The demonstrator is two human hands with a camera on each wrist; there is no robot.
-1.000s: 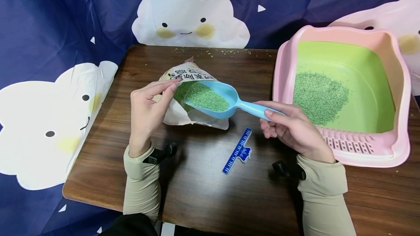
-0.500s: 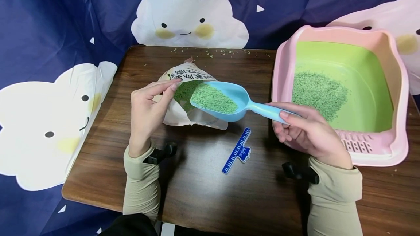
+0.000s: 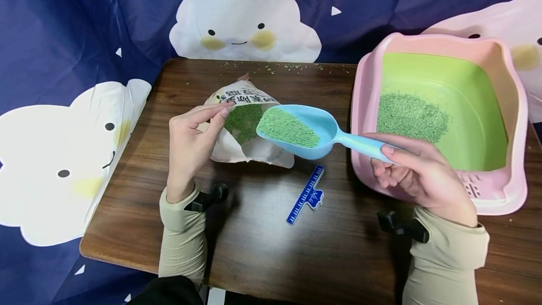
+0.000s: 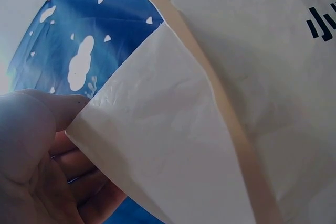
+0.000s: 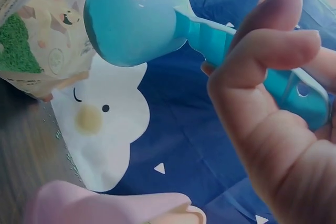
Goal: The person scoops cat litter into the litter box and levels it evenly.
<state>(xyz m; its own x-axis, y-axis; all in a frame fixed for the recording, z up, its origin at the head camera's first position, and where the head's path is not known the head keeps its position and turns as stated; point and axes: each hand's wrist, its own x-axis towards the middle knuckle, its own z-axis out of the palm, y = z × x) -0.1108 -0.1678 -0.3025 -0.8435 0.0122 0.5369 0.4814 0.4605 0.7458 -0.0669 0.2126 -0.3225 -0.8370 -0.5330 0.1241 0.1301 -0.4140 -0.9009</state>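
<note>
My right hand [image 3: 419,168] grips the handle of a light blue scoop [image 3: 323,128], which carries a heap of green pellets [image 3: 288,128]. The scoop is held in the air just right of the mouth of a white paper bag [image 3: 228,147], its tip still over the bag's edge. More green pellets show inside the open bag. With thumb and fingertips my left hand [image 3: 195,138] pinches the bag's rim at its left side. In the left wrist view the pinched corner of the bag [image 4: 152,114] is pulled out. The right wrist view shows the scoop's underside [image 5: 131,19].
A pink litter box [image 3: 364,93] with a green inside stands at the right, pellets spread in its left part. A blue bag clip [image 3: 306,194] lies on the brown table [image 3: 262,239] in front of the bag. Stray pellets lie along the back edge.
The right hand has drawn the loaded scoop rightward, out from over the bag's mouth. The left hand has kept its hold on the bag and stayed in place.
</note>
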